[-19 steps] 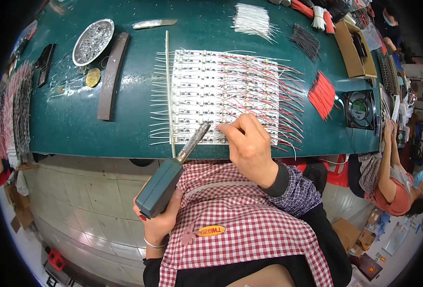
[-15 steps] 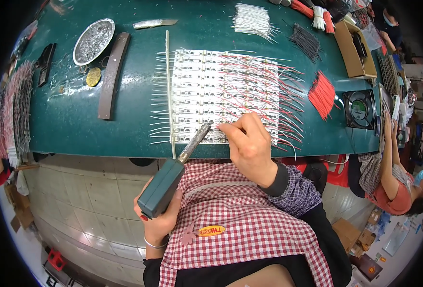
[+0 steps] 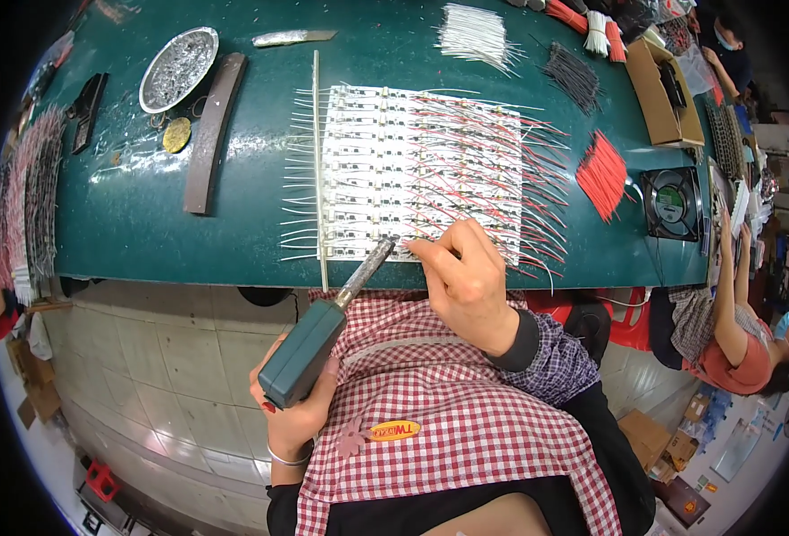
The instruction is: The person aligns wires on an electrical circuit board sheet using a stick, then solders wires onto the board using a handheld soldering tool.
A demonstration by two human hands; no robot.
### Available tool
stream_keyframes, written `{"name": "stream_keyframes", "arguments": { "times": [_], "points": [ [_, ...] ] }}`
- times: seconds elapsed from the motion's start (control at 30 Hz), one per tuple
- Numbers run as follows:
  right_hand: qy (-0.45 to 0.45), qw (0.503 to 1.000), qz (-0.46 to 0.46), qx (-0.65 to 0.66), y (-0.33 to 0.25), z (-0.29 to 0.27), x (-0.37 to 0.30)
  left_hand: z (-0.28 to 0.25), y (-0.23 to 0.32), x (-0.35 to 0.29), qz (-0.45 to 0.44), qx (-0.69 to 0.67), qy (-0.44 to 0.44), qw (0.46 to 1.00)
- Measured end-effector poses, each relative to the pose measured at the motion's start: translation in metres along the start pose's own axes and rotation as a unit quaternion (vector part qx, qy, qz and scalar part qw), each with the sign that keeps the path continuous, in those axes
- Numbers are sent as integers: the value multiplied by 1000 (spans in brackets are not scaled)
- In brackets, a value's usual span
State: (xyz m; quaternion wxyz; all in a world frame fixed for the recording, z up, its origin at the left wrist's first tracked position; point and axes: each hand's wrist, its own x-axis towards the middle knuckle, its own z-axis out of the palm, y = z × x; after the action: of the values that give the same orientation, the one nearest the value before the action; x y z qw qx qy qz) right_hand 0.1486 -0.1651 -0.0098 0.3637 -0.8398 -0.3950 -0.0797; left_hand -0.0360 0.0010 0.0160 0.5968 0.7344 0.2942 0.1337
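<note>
My left hand point(image 3: 298, 413) is wrapped round the dark green body of a soldering iron point(image 3: 303, 353). Its metal shaft points up and right, with the tip down at the near rows of a white circuit board panel point(image 3: 351, 170). Just right of that tip, my right hand point(image 3: 470, 281) is closed in a pinch over the panel, on what looks like a thin wire largely hidden by the fingers. Rows of small dark parts cover the panel. Red and white wires point(image 3: 542, 165) fan out past its right edge, and white ones stick out on the left.
A thin pale strip point(image 3: 317, 170) lies along the panel's left edge. Further left are a dark bar point(image 3: 213, 138), a metal dish point(image 3: 180, 70) and a yellow sponge point(image 3: 176, 135). Rightward sit red wires point(image 3: 602, 176), a fan point(image 3: 671, 205) and a cardboard box point(image 3: 660, 98). A co-worker point(image 3: 738, 353) sits at right.
The panel and table things appear slightly higher in the picture. The iron's tip and my right fingertips stay close together at the near rows, with only a slight shift. Both hands keep their grip.
</note>
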Motion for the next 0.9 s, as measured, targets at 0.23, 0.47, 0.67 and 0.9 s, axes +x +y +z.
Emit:
{"name": "stream_keyframes", "arguments": {
  "times": [0.23, 0.47, 0.67, 0.9],
  "points": [
    [-14, 1000, 10, -9, -1, -1, 2, 1, 5, 6, 35, 51, -38, 997],
    [-19, 1000, 8, -18, -2, -3, 3, 0, 7, 6, 41, 71, -45, 996],
    [-20, 1000, 10, -19, -3, -2, 3, 0, -1, -2, 23, 34, -12, 999],
    [0, 1000, 2, -9, -1, 1, 2, -12, -20, -16, 15, 17, -19, 1000]
  ]
}}
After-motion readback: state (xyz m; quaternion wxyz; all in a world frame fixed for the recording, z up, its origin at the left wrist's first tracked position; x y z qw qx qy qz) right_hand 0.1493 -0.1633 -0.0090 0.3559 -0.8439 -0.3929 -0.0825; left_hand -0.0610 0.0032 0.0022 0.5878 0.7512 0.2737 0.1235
